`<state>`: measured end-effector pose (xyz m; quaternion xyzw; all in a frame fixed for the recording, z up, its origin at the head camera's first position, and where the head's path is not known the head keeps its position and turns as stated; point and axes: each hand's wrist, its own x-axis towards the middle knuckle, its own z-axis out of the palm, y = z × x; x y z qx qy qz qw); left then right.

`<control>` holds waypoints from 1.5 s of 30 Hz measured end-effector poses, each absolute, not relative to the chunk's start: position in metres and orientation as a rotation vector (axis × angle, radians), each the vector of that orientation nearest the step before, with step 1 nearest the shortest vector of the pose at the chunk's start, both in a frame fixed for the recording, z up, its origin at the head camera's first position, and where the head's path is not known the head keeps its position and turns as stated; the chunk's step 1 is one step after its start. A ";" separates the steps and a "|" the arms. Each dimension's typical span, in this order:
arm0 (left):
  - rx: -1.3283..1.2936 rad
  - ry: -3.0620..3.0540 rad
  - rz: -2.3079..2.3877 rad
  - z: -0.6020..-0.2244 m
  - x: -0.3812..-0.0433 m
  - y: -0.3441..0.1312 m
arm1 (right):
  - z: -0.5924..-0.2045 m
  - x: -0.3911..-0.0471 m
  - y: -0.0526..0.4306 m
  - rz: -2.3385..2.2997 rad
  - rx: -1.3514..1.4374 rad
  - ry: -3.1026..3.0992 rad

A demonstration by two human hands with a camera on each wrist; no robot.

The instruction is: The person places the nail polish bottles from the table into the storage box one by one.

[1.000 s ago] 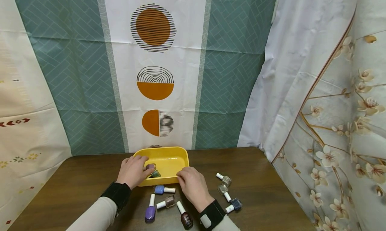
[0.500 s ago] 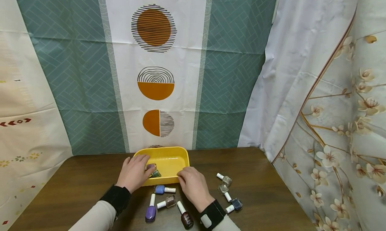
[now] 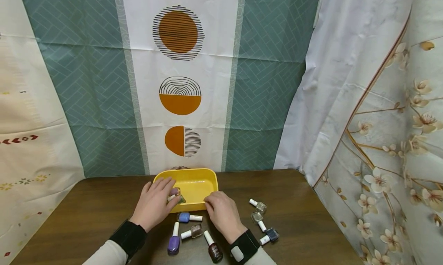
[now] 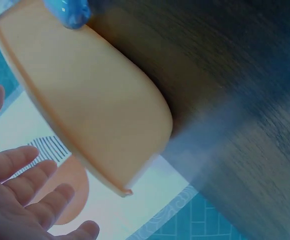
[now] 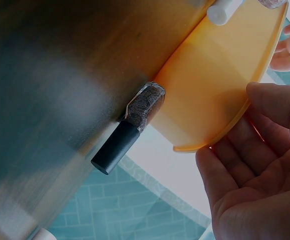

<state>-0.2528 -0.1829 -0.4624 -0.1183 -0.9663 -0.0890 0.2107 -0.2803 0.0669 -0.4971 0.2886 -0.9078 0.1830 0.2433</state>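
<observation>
A yellow plastic tray stands at the back of the table. Inside its left end lie a mauve nail polish bottle and a green nail polish bottle. My left hand hovers over that end, palm down; in the left wrist view its fingers are spread and hold nothing. My right hand grips the tray's front right rim, thumb on one side and fingers on the other in the right wrist view. A glittery bottle with a dark cap lies close to the tray there.
In front of the tray lie a blue bottle, a purple bottle, a glitter bottle and a dark red bottle. Several more, including a navy bottle, lie right of my right hand. Patterned curtains hang behind the table.
My left hand has drawn back slightly from the bottles in the tray, and a white cap there now shows. The right hand keeps its grip on the rim.
</observation>
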 end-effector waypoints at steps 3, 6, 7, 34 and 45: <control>-0.360 -2.656 -0.232 -0.461 -0.246 -0.183 | -0.498 -0.280 0.067 0.503 0.789 -2.480; -0.404 -2.621 -0.224 -0.460 -0.240 -0.184 | -0.497 -0.280 0.067 0.502 0.789 -2.479; -0.420 -2.610 -0.221 -0.460 -0.237 -0.184 | -0.497 -0.280 0.067 0.501 0.790 -2.476; -0.839 -2.551 -0.243 -0.478 -0.206 -0.186 | -0.496 -0.278 0.067 0.492 0.786 -2.453; -1.034 -2.619 -0.266 -0.485 -0.205 -0.185 | -0.495 -0.278 0.067 0.506 0.799 -2.454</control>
